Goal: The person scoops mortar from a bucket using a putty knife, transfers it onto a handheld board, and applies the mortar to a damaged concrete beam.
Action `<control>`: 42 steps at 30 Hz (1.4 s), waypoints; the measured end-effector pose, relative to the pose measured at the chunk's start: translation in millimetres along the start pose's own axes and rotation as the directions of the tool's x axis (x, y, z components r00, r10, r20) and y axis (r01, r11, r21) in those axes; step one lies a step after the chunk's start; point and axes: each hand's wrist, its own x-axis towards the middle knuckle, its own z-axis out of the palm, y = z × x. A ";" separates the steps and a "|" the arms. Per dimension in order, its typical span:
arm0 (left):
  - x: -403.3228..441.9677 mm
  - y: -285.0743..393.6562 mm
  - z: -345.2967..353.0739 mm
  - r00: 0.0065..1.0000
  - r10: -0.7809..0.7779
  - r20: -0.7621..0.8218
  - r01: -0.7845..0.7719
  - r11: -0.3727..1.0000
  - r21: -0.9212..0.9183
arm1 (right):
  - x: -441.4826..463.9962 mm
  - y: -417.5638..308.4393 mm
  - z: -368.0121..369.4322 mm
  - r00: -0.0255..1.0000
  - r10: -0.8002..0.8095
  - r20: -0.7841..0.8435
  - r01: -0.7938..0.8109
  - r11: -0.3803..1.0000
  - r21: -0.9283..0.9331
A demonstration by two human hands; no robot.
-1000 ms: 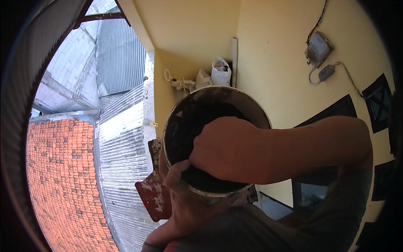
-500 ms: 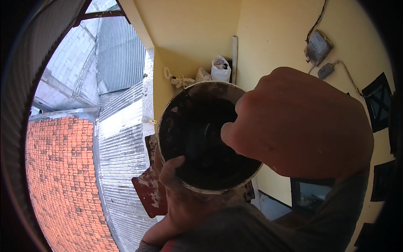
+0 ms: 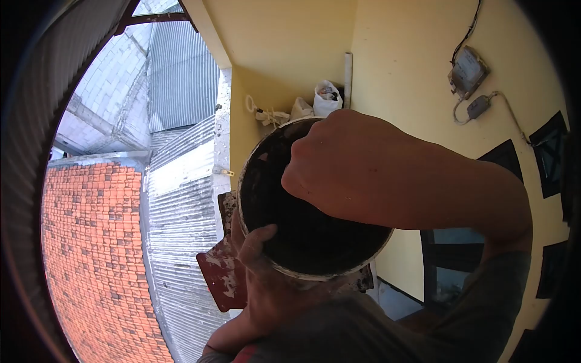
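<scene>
fingers (image 3: 259, 242), left hand (image 3: 263, 284), curled round bucket (image 3: 327, 248)

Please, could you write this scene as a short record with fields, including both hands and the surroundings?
Left hand: holds the bucket, thumb over its rim
Right hand: over the bucket opening, fingers mostly hidden; whether it holds something cannot be told
Bucket: open at the top, dark inside; contents unclear
Beyond bucket: white bag and upright pipe near the yellow wall
Picture left: orange tile roof beside corrugated roof
Beside left hand: red-brown panel with pale smears
</scene>
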 end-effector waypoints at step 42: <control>-9.0 -11.8 2.6 0.998 0.059 0.020 -0.062 0.975 0.213 | -12.5 -16.9 13.1 0.907 0.279 0.316 -0.421 0.638 0.645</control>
